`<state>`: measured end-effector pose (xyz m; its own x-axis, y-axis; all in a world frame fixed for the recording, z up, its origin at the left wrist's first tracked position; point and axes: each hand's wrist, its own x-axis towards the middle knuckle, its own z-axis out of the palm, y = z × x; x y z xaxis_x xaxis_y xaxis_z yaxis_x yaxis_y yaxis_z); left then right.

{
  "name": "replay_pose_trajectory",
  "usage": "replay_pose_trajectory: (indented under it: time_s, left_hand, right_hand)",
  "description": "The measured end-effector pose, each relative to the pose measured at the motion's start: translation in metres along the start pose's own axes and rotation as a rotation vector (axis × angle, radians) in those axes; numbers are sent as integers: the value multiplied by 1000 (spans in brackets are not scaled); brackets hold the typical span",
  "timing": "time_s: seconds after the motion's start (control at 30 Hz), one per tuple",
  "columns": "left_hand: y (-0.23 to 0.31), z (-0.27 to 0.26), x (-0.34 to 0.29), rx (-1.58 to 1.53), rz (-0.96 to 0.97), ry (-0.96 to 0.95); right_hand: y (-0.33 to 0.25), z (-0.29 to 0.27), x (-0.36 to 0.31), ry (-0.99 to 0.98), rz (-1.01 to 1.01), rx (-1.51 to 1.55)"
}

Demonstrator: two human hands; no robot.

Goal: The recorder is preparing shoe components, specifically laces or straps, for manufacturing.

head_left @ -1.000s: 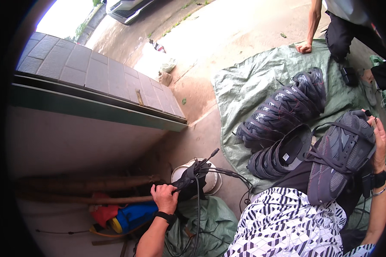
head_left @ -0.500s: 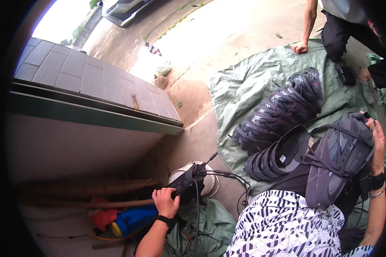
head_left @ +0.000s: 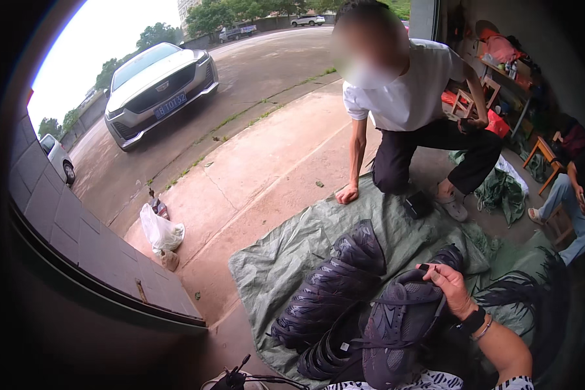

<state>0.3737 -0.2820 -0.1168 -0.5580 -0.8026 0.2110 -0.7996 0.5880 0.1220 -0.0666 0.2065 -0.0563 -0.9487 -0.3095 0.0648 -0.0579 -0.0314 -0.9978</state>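
My right hand (head_left: 452, 287) pinches the heel end of a dark grey lace-up sneaker (head_left: 403, 318). A small black tab shows between the thumb and fingers. The sneaker stands over my lap with its laces hanging across the upper. Close to its left, a row of similar dark sneakers (head_left: 331, 279) lies nested one against another on a green woven sheet (head_left: 273, 244). Nearer me sit more dark shoe pieces (head_left: 328, 354), partly covered by the held sneaker. My left hand is outside the picture.
Across the sheet a person (head_left: 409, 97) kneels with one hand on its edge. Black laces (head_left: 234, 377) hang over a bucket at the bottom edge. A low wall (head_left: 104, 240) runs along the left. Another seated person (head_left: 575, 201) is at far right.
My view has swung upward, bringing the kneeling person and a parked car into sight. My left hand, earlier on the black laces bundle, has left the picture. The right hand keeps hold of the sneaker.
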Motion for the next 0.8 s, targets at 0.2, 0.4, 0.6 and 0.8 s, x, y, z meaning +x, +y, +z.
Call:
replay_pose_trajectory:
  time_s: [0.2,0.4,0.6,0.8]
  left_hand:
    - [-32,10,-20,13,-232,-78]
    - [-55,18,-59,94,-205,-67]
    - [-48,2,-118,52,-31,-402]
    - [-25,38,-152,-112,773,-768]
  right_hand:
    - [4,-3,7,-16,-24,54]
    - [-3,-5,-2,-1,-14,-8]
    - [6,5,3,-26,-31,-104]
    - [25,-41,8,-94,-52,125]
